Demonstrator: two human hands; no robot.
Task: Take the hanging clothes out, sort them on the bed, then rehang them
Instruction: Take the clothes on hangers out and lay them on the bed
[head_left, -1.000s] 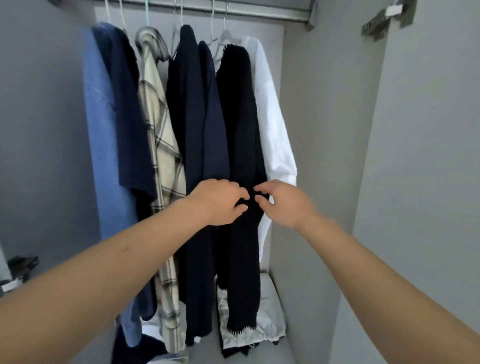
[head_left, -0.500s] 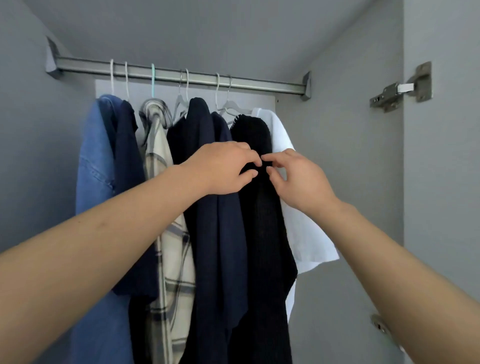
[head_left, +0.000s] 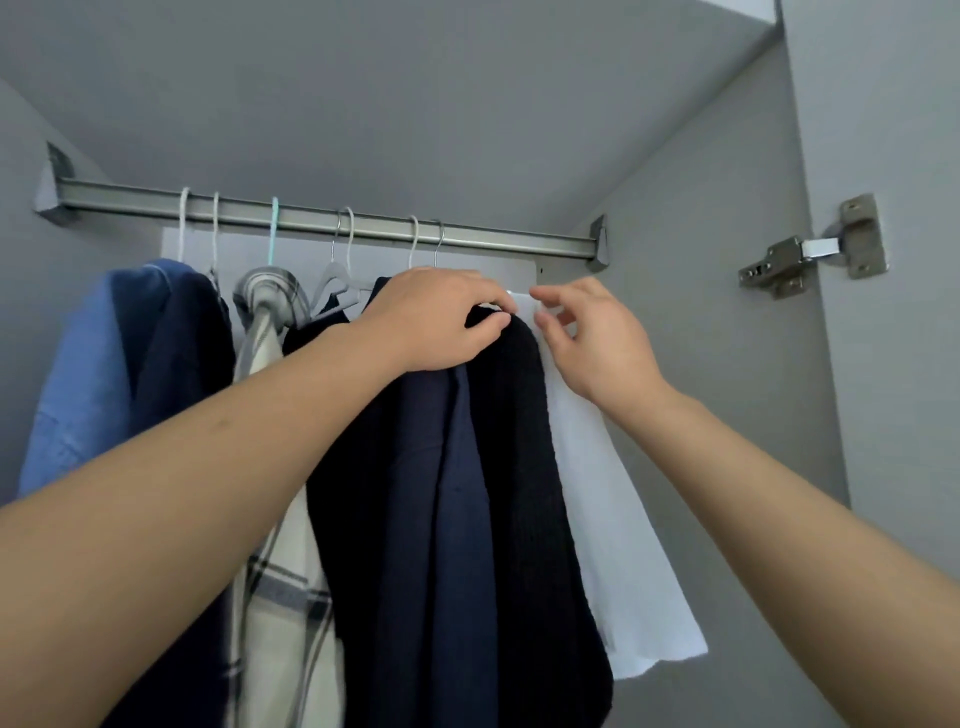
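Observation:
Several garments hang on hangers from a metal rail (head_left: 467, 236) inside a grey wardrobe: a blue denim shirt (head_left: 78, 384), a dark navy top (head_left: 176, 353), a plaid shirt (head_left: 270, 597), a navy jacket (head_left: 441, 519), a black knit (head_left: 524, 467) and a white shirt (head_left: 613, 519). My left hand (head_left: 436, 322) grips the shoulder of the black knit at its top, thumb under the fabric. My right hand (head_left: 587, 338) hovers just right of it with fingers loosely curled, its fingertips at the white shirt's shoulder.
The wardrobe's right side wall stands close to the white shirt. A metal door hinge (head_left: 810, 249) sticks out at the upper right on the open door. The rail has bare room at its right end.
Both hands have risen along the black knit from its middle to its shoulder by the rail. The view has tilted upward with them.

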